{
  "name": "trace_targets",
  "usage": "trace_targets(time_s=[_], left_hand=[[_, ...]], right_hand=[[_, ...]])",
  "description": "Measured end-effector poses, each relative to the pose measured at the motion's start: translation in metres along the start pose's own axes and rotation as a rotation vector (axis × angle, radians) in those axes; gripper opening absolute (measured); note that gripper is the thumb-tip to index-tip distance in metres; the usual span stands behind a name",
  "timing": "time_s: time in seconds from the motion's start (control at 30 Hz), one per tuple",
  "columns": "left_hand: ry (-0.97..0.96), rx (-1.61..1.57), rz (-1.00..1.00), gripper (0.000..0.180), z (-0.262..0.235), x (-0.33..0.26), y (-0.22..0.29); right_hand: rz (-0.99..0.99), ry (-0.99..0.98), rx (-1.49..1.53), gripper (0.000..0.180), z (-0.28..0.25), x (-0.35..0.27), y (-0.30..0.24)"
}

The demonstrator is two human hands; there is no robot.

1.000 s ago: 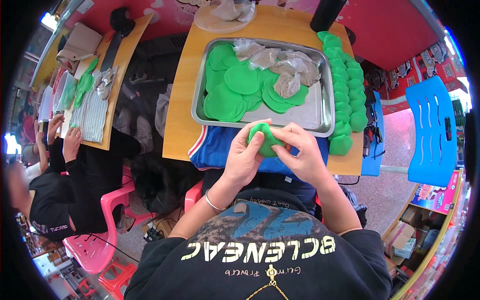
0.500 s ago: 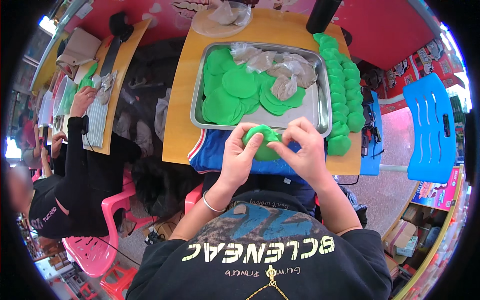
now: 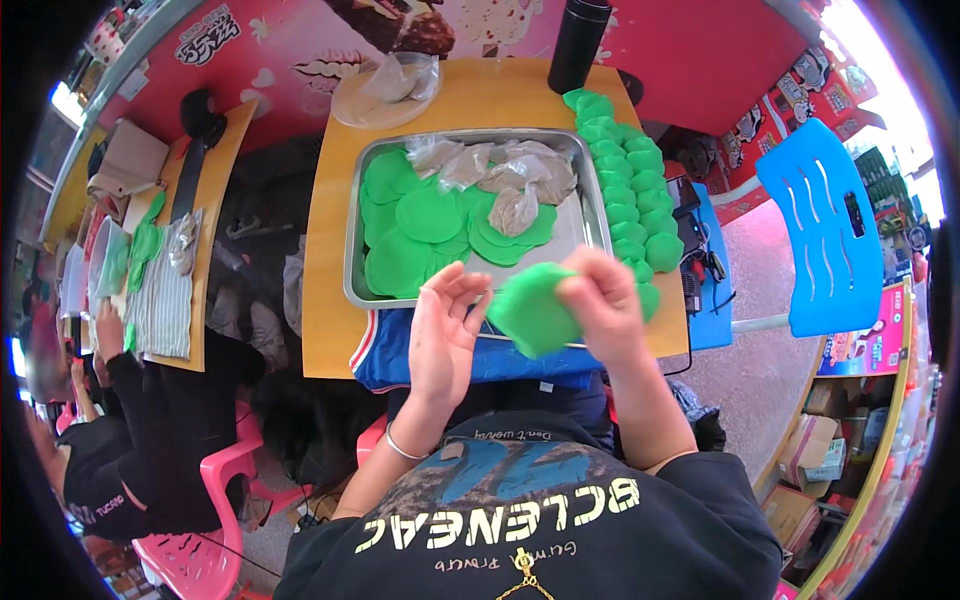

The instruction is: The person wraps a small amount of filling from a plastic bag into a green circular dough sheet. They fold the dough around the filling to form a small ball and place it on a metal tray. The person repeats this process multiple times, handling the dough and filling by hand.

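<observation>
My right hand point(image 3: 607, 312) pinches a soft green round piece point(image 3: 532, 312) by its right edge, just in front of the metal tray point(image 3: 353, 245). The piece hangs slightly tilted and is blurred by motion. Beside its left edge, my left hand point(image 3: 443, 340) is open with fingers raised, holding nothing. Flat green discs point(image 3: 430, 214) overlap in the tray, their material unclear. Clear plastic bags of brownish stuff point(image 3: 525, 170) lie at the tray's back right, one resting on the discs. Puffed green pieces point(image 3: 622, 185) stand in overlapping rows along the table's right side.
A blue cloth point(image 3: 470, 355) hangs at the wooden table's point(image 3: 328, 200) near edge. A clear round lid or dish point(image 3: 385, 105) and a black cylinder point(image 3: 578, 45) stand at the back. Right is a blue chair point(image 3: 822, 230); left, a co-worker point(image 3: 150, 440) sits at another table.
My left hand has let go of the green piece and opened. The right hand has swung the piece rightward, spreading it out. The head view has shifted, so the table sits lower and further left.
</observation>
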State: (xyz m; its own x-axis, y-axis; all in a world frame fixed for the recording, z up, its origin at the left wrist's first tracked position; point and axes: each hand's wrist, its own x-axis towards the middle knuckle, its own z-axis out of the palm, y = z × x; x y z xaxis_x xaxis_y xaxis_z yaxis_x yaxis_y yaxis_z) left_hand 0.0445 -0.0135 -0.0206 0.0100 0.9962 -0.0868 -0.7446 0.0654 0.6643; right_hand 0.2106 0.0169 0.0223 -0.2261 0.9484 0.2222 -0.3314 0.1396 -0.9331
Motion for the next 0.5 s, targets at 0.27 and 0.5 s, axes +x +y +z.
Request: trace_targets(time_s=[0.27, 0.5], left_hand=[[0.010, -0.329, -0.344, 0.066, 0.000, 0.005, 0.001], [-0.108, -0.064, -0.406, 0.050, 0.014, 0.000, 0.004]], right_hand=[[-0.110, -0.082, -0.437, 0.020, -0.015, 0.008, 0.001], [-0.186, -0.089, -0.835, 0.017, -0.027, 0.010, 0.022]])
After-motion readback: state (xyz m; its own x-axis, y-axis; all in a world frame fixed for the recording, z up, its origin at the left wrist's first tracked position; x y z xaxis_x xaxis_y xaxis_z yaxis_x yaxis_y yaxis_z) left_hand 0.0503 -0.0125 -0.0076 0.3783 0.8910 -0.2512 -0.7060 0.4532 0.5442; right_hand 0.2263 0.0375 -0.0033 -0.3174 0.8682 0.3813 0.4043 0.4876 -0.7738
